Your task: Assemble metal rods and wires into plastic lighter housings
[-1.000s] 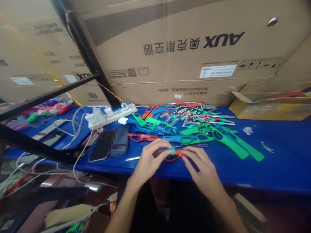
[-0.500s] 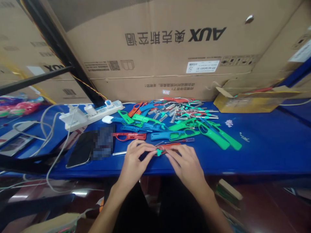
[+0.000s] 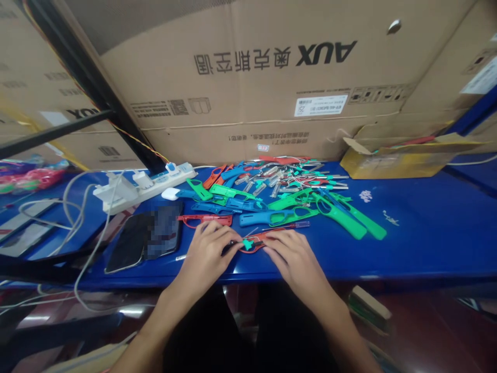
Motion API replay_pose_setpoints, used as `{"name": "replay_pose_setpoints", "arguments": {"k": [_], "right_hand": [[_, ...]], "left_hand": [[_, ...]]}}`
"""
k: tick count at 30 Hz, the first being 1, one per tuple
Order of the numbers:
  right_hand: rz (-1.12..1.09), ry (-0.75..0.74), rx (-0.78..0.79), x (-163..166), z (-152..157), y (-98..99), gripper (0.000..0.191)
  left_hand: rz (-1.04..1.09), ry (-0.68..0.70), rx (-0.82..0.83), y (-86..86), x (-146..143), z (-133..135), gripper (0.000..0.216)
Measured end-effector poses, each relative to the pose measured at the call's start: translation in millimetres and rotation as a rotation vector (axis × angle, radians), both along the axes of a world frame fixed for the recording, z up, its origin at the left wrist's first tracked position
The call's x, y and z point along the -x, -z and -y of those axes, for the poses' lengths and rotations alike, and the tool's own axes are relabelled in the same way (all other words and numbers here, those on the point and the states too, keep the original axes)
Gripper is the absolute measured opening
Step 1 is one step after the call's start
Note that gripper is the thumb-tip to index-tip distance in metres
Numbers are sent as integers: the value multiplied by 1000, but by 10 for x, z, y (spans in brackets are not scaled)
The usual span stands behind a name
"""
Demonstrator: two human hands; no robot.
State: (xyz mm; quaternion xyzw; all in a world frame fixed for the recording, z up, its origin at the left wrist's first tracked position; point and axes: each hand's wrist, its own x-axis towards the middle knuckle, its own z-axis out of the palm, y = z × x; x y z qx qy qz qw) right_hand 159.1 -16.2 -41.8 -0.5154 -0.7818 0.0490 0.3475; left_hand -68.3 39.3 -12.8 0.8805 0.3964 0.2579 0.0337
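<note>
Red handle shell (image 3: 259, 240) is resting at the near edge of the blue surface (image 3: 427, 233), the left hand (image 3: 205, 254) pinching its end by the teal clip (image 3: 246, 244), the right hand (image 3: 293, 254) gripping the other, apparently steadying it; coloured shells (image 3: 295, 204) are lying heaped just beyond.

Large cardboard box (image 3: 272, 31) behind the desk (image 3: 427, 233): brand "AUX" and the characters "奥克斯空调", black, upside down. White label (image 3: 320, 105) on the same box: barcode, print too small to read. Left box (image 3: 39, 77): "AUX", likewise inverted.
</note>
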Motion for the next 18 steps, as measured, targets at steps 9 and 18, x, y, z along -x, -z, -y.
{"name": "replay_pose_setpoints", "arguments": {"k": [9,18], "right_hand": [[-45,6,-4,-5,-2,32,21],[-18,2,48,6,27,15,23]], "left_hand": [[-35,4,-7,19,-16,-31,25],[-65,62,-4,59,-20,-109,10]]}}
